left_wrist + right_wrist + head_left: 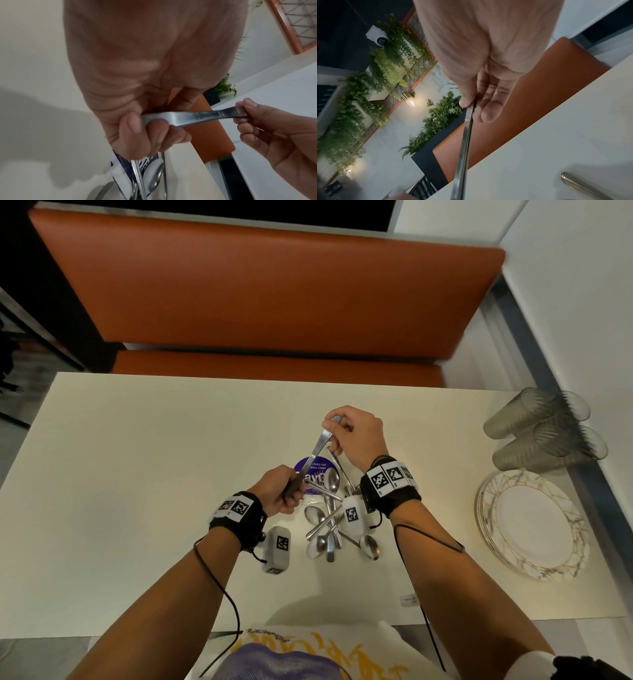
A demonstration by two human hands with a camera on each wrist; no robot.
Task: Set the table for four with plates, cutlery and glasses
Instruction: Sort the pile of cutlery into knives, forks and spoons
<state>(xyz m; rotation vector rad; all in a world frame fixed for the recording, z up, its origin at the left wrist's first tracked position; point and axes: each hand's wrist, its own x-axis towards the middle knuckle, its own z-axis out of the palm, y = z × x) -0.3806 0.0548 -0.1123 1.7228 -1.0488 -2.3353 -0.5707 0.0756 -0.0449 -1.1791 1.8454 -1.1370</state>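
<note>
A steel table knife [320,446] is held in the air between both hands above a pile of spoons and other cutlery [327,522] on the white table [137,474]. My left hand [286,491] grips the knife's near end with curled fingers. My right hand [337,422] pinches its far end between thumb and forefinger. The left wrist view shows the knife [197,117] spanning from my left hand [147,128] to my right hand [243,115]. In the right wrist view the knife [465,142] runs edge-on down from my right hand [473,105].
A stack of patterned plates [496,542] sits near the table's right edge, with several ribbed glasses [544,429] lying on their sides behind it. A purple round label [303,465] lies under the cutlery. An orange bench [267,289] stands beyond the table.
</note>
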